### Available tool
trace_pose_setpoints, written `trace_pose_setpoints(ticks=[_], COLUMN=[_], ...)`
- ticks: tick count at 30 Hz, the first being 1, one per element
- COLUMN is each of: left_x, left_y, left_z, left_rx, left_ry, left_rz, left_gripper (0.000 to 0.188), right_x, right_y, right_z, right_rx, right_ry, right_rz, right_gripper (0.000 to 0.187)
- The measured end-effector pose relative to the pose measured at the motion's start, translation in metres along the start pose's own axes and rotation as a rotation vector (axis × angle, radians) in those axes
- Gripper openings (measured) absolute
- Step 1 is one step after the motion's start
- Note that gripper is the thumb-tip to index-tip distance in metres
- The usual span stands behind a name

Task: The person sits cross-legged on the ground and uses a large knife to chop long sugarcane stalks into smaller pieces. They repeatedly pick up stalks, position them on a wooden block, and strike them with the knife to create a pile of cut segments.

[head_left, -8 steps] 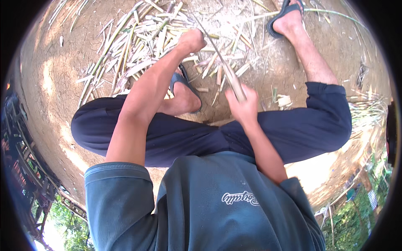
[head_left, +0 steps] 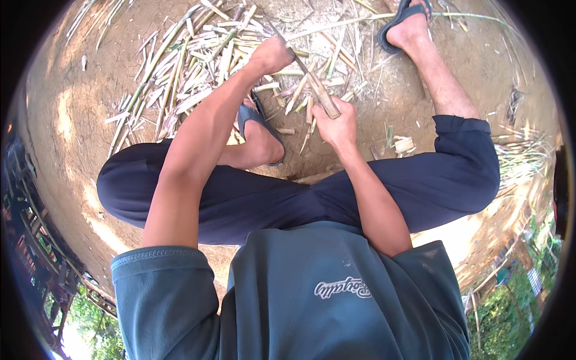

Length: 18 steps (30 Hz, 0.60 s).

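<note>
My right hand (head_left: 337, 125) is wrapped round the pale wooden handle of a long, narrow-bladed knife (head_left: 324, 99). Its dark blade slants up and left, passing close by my left fist. My left hand (head_left: 270, 57) is closed, knuckles toward the blade. From beside that fist a long, thin, pale green stalk (head_left: 360, 21) runs off to the right, past my sandalled right foot. The grip itself is hidden by my fingers, but the stalk's near end meets the fist. Under and left of it lies a heap of cut stalk pieces (head_left: 180, 72).
My left foot in a dark sandal (head_left: 258, 123) rests just below the cut pieces. The right sandal (head_left: 396, 27) stands farther out, at upper right. A small pale chunk (head_left: 404, 146) lies on the brown earth near my right thigh. More thin stalks (head_left: 519, 153) are piled at far right.
The knife and my right hand have moved up and left, so the blade lies nearer my left fist. My left hand has shifted only slightly left. The stalk's near end shows more.
</note>
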State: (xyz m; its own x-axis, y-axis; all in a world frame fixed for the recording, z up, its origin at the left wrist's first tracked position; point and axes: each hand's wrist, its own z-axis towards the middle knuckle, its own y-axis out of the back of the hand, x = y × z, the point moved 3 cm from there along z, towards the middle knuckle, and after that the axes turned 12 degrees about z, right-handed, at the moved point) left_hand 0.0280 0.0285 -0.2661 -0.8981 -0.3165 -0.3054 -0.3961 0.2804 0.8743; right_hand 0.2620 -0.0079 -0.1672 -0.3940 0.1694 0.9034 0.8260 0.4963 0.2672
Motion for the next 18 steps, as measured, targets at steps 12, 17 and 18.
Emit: trace_pose_setpoints(ticks=[12, 17, 18], left_x=[0.014, -0.002, -0.002], left_y=[0.009, -0.016, -0.012], left_z=[0.011, 0.062, 0.069], left_rx=[-0.263, 0.041, 0.048], left_ry=[0.164, 0.116, 0.148], left_rz=[0.265, 0.068, -0.003], left_gripper=[0.077, 0.063, 0.059], right_x=[0.052, 0.061, 0.061], right_y=[0.098, 0.092, 0.092], right_z=[-0.085, -0.097, -0.103], right_rx=[-0.274, -0.332, -0.335], right_ry=[0.464, 0.353, 0.306], right_rz=[0.014, 0.021, 0.009], right_gripper=[0.022, 0.022, 0.021])
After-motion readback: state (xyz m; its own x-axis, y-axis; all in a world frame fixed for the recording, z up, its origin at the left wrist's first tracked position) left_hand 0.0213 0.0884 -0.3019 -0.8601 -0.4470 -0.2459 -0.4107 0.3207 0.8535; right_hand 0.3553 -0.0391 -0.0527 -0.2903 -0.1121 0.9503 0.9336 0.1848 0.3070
